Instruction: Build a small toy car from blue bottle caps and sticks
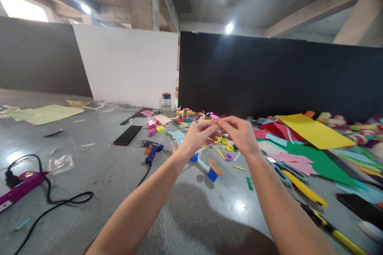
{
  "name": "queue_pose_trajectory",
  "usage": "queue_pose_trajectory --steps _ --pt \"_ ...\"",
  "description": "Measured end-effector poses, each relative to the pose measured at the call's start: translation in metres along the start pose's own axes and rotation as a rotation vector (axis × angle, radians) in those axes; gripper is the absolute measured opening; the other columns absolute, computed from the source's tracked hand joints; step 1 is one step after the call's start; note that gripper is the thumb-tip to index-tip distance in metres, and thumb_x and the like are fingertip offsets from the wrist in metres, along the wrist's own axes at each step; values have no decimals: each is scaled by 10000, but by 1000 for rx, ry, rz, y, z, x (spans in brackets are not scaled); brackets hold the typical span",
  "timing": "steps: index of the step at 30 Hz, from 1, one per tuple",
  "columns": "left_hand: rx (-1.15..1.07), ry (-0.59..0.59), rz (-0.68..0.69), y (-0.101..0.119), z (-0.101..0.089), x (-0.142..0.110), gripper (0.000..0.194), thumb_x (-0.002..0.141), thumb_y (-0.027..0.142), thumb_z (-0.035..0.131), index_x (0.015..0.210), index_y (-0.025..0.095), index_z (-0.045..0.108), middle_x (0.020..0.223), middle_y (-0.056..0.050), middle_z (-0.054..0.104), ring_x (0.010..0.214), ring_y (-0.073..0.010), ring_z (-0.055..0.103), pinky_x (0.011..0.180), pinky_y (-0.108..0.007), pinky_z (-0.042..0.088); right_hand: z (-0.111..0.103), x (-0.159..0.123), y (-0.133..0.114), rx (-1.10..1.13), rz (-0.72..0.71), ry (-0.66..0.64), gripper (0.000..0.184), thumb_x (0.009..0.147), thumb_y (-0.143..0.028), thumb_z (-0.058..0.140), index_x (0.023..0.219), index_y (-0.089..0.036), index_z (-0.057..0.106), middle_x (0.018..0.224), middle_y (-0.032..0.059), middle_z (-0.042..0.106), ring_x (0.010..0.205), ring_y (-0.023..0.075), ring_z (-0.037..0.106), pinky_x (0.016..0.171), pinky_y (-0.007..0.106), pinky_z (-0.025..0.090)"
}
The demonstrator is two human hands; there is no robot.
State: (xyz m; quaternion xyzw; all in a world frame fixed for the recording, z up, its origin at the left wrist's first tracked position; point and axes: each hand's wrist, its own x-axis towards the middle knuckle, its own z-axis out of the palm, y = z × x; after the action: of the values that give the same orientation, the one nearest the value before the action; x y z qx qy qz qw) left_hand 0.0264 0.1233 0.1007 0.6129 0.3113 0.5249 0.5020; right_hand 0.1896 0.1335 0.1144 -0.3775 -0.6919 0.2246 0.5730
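My left hand (199,137) and my right hand (239,132) meet above the grey floor, thumbs and fingertips pinched together. Between them is a small orange-brown piece (218,125), mostly covered by the fingers; it looks like thin paper or card. Below the hands stands a small craft piece with a blue cup-like part (212,174), orange discs (218,170) and a pale blue strip (203,162). Yellow rings (229,147) and a purple ring (229,157) lie just under my right hand.
A blue glue gun (153,152) and a black phone-like slab (127,135) lie left. Scissors (289,171) and a yellow cutter (303,189) are right, by coloured paper (317,131). A jar (166,102) stands behind. A purple power strip (22,187) trails black cable.
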Motion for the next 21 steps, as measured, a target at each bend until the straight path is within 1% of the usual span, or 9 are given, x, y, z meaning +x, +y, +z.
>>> queue_pose_trajectory --steps 4,7,9,12,14,16,18,21 --pt "18 23 28 -5 2 1 214 898 350 658 858 148 718 768 -60 719 680 -132 679 668 -270 555 2 1 8 16 -41 -25 222 859 -374 681 877 -178 786 864 68 770 761 203 672 684 321 522" --pt "34 23 32 -5 1 2 229 891 355 668 823 141 710 735 -53 709 637 -119 658 662 -269 551 2 2 11 21 -49 -34 222 864 -365 677 883 -172 786 853 70 769 763 204 673 684 323 519" --pt "51 10 29 -3 0 1 245 889 370 672 829 136 715 746 -60 714 637 -119 658 663 -268 550 2 2 11 22 -46 -32 227 862 -369 678 884 -169 784 842 68 765 750 202 670 669 319 514" --pt "67 -14 -5 1 -1 0 282 910 403 642 904 135 732 823 -89 739 696 -137 688 671 -266 553 1 1 8 2 -31 -12 232 850 -381 684 867 -171 779 805 59 755 718 198 664 647 313 509" --pt "48 25 12 2 0 -1 287 920 408 623 936 140 726 876 -98 746 726 -146 701 668 -265 559 1 1 7 -22 -18 1 233 843 -389 689 855 -173 775 766 52 744 695 197 661 634 311 508" --pt "13 103 71 0 2 0 231 909 367 639 946 148 704 886 -83 743 719 -145 703 651 -263 566 2 0 6 -28 -20 -2 235 842 -396 692 847 -175 771 749 51 738 689 198 661 632 312 510" --pt "-4 163 116 -3 4 1 149 883 293 663 930 153 678 845 -60 734 681 -138 697 622 -256 566 3 0 7 -23 -26 -11 239 842 -403 694 840 -175 766 746 54 736 672 191 652 621 308 509" --pt "34 200 168 -9 6 3 83 871 238 659 881 155 660 771 -37 717 655 -137 696 602 -245 561 5 0 7 2 -5 -21 250 835 -421 705 833 -175 753 712 47 721 613 170 627 573 287 500"
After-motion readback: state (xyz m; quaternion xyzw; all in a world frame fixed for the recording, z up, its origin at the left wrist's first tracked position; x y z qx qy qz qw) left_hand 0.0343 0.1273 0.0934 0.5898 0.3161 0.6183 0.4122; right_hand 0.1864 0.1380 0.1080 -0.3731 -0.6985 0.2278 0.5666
